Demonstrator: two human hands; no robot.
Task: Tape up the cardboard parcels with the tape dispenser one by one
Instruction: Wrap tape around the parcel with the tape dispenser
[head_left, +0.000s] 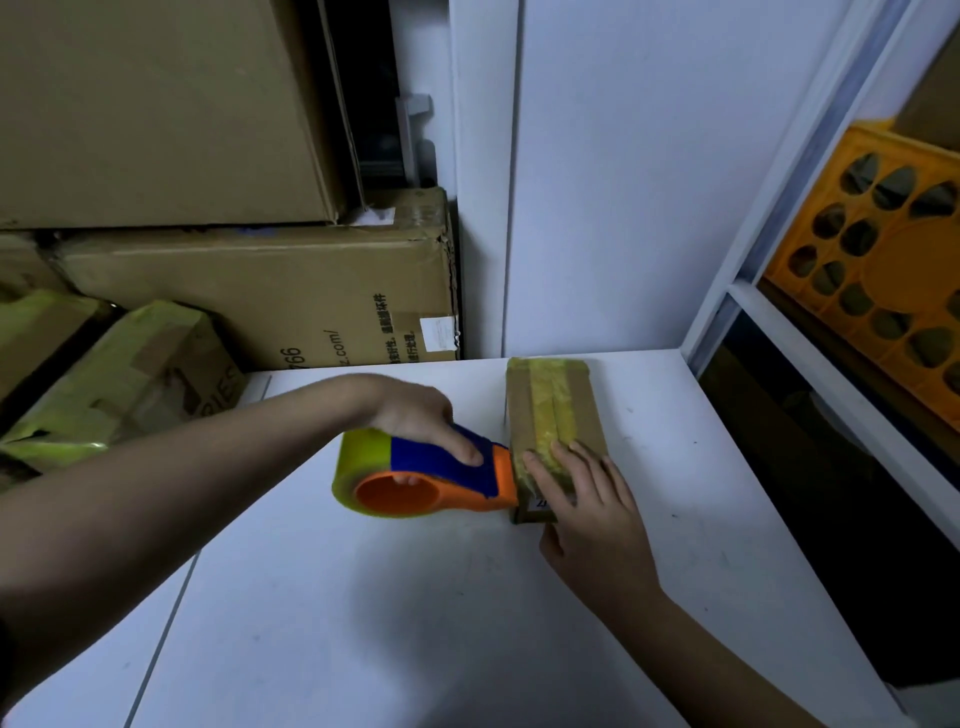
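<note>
White desk (467, 597) under my hands, stacked boxes (260, 291) behind. My left hand (431, 421) grips the tape dispenser (431, 475), its front edge against the small parcel's (558, 410) near left side. My right hand (582, 488) lies flat, fingers straight, pressing the tape down. I should hold the parcel firmly and pull the dispenser taut so the strip lies smooth.

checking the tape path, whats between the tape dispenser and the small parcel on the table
Nothing: in the head view the tape dispenser's orange front edge sits against the small parcel's near left side, beside the right hand's fingers pressing the tape down.
</note>
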